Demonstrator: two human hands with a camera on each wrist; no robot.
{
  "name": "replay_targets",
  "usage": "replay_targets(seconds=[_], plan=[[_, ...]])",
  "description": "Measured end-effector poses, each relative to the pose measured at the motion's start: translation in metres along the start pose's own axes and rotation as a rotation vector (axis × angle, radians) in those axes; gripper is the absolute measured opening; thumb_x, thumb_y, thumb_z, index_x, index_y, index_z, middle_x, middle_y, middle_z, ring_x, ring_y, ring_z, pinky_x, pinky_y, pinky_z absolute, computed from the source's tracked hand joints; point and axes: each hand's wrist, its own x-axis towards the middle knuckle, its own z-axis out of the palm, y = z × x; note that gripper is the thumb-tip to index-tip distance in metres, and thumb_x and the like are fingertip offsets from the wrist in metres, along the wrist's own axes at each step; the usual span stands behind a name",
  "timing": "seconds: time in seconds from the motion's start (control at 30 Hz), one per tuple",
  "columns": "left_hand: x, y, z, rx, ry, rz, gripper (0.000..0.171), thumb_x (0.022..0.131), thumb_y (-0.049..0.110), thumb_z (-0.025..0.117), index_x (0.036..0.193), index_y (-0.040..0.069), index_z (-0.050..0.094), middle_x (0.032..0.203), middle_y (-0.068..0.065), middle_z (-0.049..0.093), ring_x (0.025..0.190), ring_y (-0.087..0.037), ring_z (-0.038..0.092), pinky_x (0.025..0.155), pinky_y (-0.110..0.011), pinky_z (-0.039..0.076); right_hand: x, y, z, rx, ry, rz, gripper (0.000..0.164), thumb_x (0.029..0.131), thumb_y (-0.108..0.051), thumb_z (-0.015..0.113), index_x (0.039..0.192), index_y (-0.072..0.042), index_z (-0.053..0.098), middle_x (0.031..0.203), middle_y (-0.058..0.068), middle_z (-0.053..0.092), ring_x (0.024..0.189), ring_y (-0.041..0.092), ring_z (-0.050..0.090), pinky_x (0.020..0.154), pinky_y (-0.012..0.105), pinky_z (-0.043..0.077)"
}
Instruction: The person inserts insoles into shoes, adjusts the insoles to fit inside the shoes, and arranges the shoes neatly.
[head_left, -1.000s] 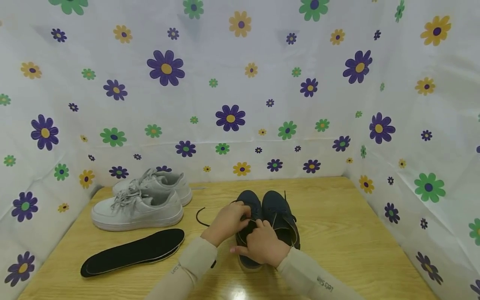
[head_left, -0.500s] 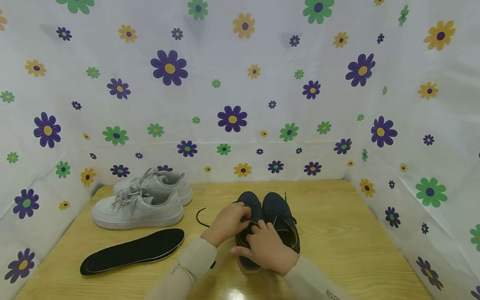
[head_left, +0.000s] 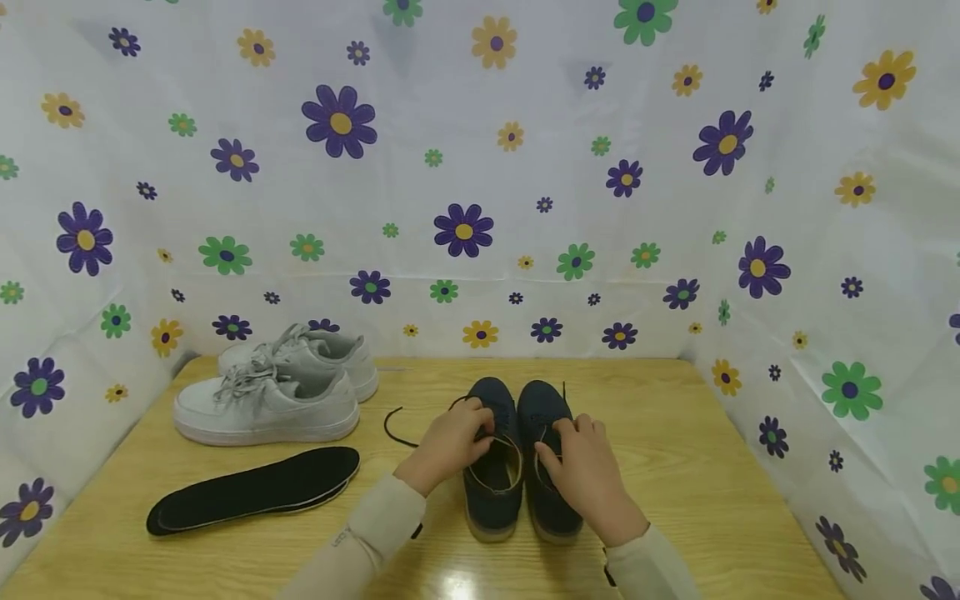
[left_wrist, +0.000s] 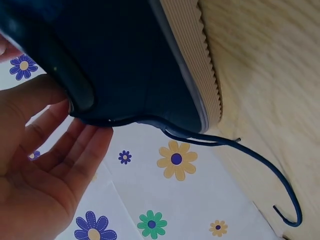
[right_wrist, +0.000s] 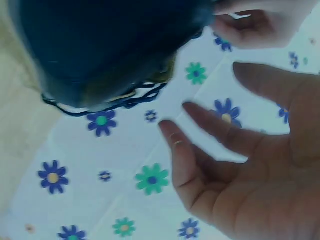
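Observation:
Two navy sneakers stand side by side, toes away from me. My left hand (head_left: 450, 437) pinches the tongue area of the left sneaker (head_left: 492, 510), thumb and fingers at the edge of its opening. In the left wrist view a dark lace (left_wrist: 270, 162) runs past those fingertips and trails off from the sneaker (left_wrist: 125, 60). Over the right sneaker (head_left: 553, 518) is my right hand (head_left: 588, 471), its fingers loosely bent and spread. The right wrist view shows bare space between this hand (right_wrist: 250, 155) and a navy sneaker (right_wrist: 110, 45).
White sneakers (head_left: 270, 408) stand at the back left of the wooden table (head_left: 675, 467). In front of them lie black insoles (head_left: 255, 492). A loose lace end (head_left: 390, 429) curls left of my left hand. A white flowered cloth (head_left: 420, 192) walls the back and sides.
My right hand has left the left sneaker's opening and moved right, over the right sneaker. The left sneaker's opening shows now. My left hand stays at the same place.

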Motion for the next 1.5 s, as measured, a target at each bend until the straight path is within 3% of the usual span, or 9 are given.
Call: replay_targets(seconds=[0.13,0.23,0.4,0.5,0.6,0.73,0.83,1.23,1.5], plan=[[-0.006,0.001,0.001,-0.018,0.011,-0.025,0.011,0.087,0.014,0.072,0.093,0.011,0.063,0.090,-0.002,0.050,0.079,-0.018,0.050,0.062,-0.031,0.046,-0.003,0.011,0.002,0.062,-0.025,0.129,0.041,0.092,-0.019,0.065,0.114,0.014,0.057,0.102,0.026,0.053,0.089,0.037,0.055,0.071,0.043,0.052],[-0.013,0.006,-0.001,-0.048,0.059,-0.074,0.017,0.087,0.013,0.072,0.100,0.009,0.061,0.094,-0.004,0.050,0.082,-0.019,0.051,0.065,-0.032,0.047,-0.004,0.017,0.000,0.103,-0.075,0.178,0.046,0.092,-0.017,0.064,0.117,0.020,0.052,0.103,0.032,0.056,0.082,0.037,0.060,0.068,0.044,0.053],[-0.022,0.018,-0.013,-0.125,0.157,-0.267,0.015,0.090,0.015,0.068,0.093,0.004,0.058,0.087,-0.006,0.054,0.071,-0.017,0.052,0.060,-0.030,0.046,-0.002,0.026,-0.006,0.164,-0.186,0.280,0.052,0.093,-0.017,0.063,0.121,0.023,0.047,0.103,0.035,0.060,0.079,0.038,0.065,0.067,0.044,0.054],[-0.026,0.023,-0.022,-0.167,0.120,-0.376,0.019,0.091,0.017,0.066,0.083,0.002,0.057,0.073,-0.006,0.054,0.056,-0.014,0.049,0.050,-0.027,0.040,0.001,0.032,-0.006,0.232,-0.245,0.341,0.052,0.093,-0.017,0.061,0.123,0.022,0.047,0.107,0.035,0.060,0.087,0.040,0.064,0.070,0.045,0.054],[-0.030,0.024,-0.025,-0.199,0.021,-0.436,0.025,0.092,0.020,0.065,0.080,-0.001,0.057,0.065,-0.005,0.051,0.049,-0.013,0.044,0.046,-0.025,0.036,0.003,0.037,-0.005,0.291,-0.283,0.363,0.049,0.093,-0.014,0.060,0.123,0.022,0.048,0.110,0.035,0.059,0.092,0.040,0.064,0.072,0.044,0.054],[-0.033,0.023,-0.020,-0.275,-0.084,-0.458,0.031,0.093,0.021,0.064,0.070,0.001,0.055,0.058,-0.002,0.044,0.046,-0.011,0.040,0.045,-0.024,0.033,0.004,0.043,-0.001,0.329,-0.300,0.378,0.043,0.091,-0.009,0.058,0.120,0.023,0.050,0.110,0.036,0.059,0.080,0.033,0.066,0.066,0.040,0.055],[-0.033,0.021,-0.014,-0.323,-0.120,-0.450,0.035,0.093,0.019,0.062,0.062,0.007,0.051,0.052,0.001,0.040,0.043,-0.010,0.037,0.043,-0.022,0.032,0.004,0.046,0.001,0.354,-0.299,0.403,0.039,0.089,-0.005,0.057,0.115,0.023,0.053,0.106,0.037,0.059,0.069,0.028,0.067,0.060,0.037,0.055],[-0.032,0.018,-0.003,-0.375,-0.130,-0.483,0.034,0.092,0.013,0.059,0.059,0.011,0.047,0.054,0.001,0.042,0.045,-0.011,0.039,0.044,-0.023,0.033,0.001,0.051,0.007,0.391,-0.275,0.400,0.030,0.087,-0.001,0.056,0.106,0.023,0.059,0.093,0.031,0.064,0.063,0.025,0.067,0.057,0.035,0.056],[-0.037,0.018,-0.005,-0.378,-0.118,-0.493,0.033,0.091,0.011,0.058,0.060,0.012,0.045,0.055,0.001,0.042,0.046,-0.011,0.038,0.045,-0.024,0.032,0.000,0.050,0.009,0.367,-0.251,0.372,0.020,0.084,-0.001,0.056,0.093,0.015,0.066,0.075,0.013,0.064,0.060,0.019,0.061,0.055,0.033,0.053]])
